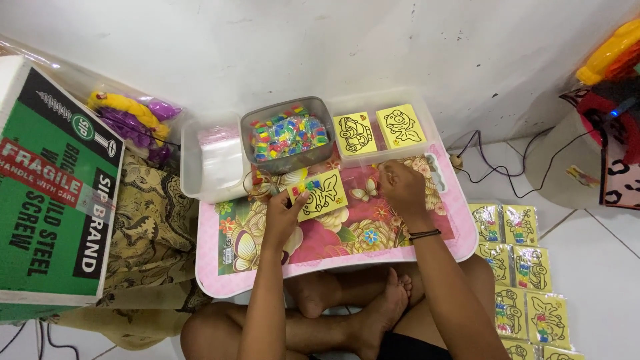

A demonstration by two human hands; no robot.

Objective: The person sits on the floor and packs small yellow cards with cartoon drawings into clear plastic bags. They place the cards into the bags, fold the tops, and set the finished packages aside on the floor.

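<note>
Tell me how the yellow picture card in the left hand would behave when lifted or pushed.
The yellow card looks thin and flat, so probably light and slightly bendy. The left hand pinches only its edge yet it stays flat, suggesting some stiffness. On the glossy flowered table it would likely slide.

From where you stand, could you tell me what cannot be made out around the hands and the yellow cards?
All in the head view:
- Right hand: whatever its fingertips pinch is hidden by the hand itself.
- Yellow card in the left hand: the coloured bits on it are too small to identify.
- Grey tub: its coloured contents are too small to tell apart.
- Packed cards on the floor: the row is cut off by the bottom edge.
</note>
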